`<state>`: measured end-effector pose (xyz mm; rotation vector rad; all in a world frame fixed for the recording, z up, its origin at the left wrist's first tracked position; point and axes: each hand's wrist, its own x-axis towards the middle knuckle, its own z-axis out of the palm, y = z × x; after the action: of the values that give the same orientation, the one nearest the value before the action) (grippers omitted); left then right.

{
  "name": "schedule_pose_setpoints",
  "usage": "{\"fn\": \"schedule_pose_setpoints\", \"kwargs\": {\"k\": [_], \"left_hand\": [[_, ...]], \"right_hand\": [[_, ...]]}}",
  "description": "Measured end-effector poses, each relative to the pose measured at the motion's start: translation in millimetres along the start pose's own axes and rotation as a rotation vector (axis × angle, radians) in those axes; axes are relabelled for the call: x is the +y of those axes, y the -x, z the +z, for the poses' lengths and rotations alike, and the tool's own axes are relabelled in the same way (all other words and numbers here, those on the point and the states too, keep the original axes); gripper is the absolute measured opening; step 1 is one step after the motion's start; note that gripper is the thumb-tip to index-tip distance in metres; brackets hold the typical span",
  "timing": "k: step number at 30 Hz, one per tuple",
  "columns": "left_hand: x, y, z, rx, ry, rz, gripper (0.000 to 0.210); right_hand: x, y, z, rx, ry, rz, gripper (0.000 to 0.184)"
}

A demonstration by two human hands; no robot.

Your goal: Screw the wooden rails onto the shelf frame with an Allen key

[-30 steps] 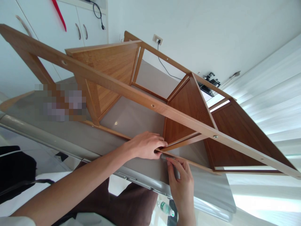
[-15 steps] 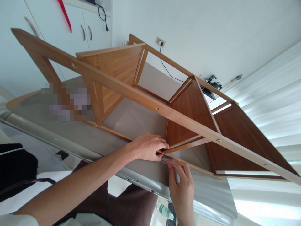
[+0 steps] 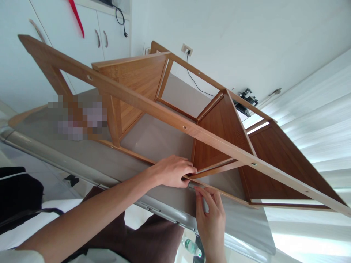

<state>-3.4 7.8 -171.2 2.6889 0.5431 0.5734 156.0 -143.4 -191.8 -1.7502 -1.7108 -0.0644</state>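
Observation:
A wooden shelf unit [image 3: 155, 108] lies on its side across a grey padded surface, its slatted shelf panels standing up between the long rails. My left hand [image 3: 174, 171] grips the near lower rail where the middle shelf panel [image 3: 219, 135] meets it, fingers curled over the wood. Just to the right, my right hand [image 3: 210, 212] pinches a small bent metal hex key [image 3: 192, 185] between thumb and fingertips. The key's short end sits against the outer side of that rail; the exact spot is partly hidden by my left fingers.
White cabinets [image 3: 82, 47] stand at the back left, and a wall socket [image 3: 187, 49] has a black cable running down. A white curtain [image 3: 323, 120] hangs on the right. Below the surface's edge is a plastic bottle [image 3: 191, 246]. A blurred patch covers the left end.
The shelf unit's upper near rail has shifted slightly at its left end. My right hand has turned very slightly with the hex key; my left hand stays in place.

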Motion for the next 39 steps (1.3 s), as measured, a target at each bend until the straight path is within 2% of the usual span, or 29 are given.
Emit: {"fn": "schedule_pose_setpoints", "kwargs": {"k": [14, 20, 26, 32, 39], "left_hand": [[-0.4, -0.1, 0.4, 0.006, -0.007, 0.014, 0.009], [0.2, -0.4, -1.0, -0.004, -0.007, 0.012, 0.008], [0.1, -0.2, -2.2, -0.004, 0.008, 0.010, 0.006], [0.2, -0.4, -1.5, -0.012, 0.013, 0.006, 0.004], [-0.6, 0.6, 1.1, -0.005, 0.009, 0.001, 0.011]], "right_hand": [[-4.0, 6.2, 1.5, -0.023, 0.113, -0.044, 0.024], [-11.6, -1.2, -1.3, -0.018, 0.198, -0.181, 0.026], [-20.6, -14.2, -7.3, -0.094, 0.262, -0.255, 0.025], [-15.4, -13.2, -9.3, -0.073, 0.222, -0.218, 0.024], [-1.4, 0.6, -0.6, -0.001, 0.128, -0.057, 0.019]]}}
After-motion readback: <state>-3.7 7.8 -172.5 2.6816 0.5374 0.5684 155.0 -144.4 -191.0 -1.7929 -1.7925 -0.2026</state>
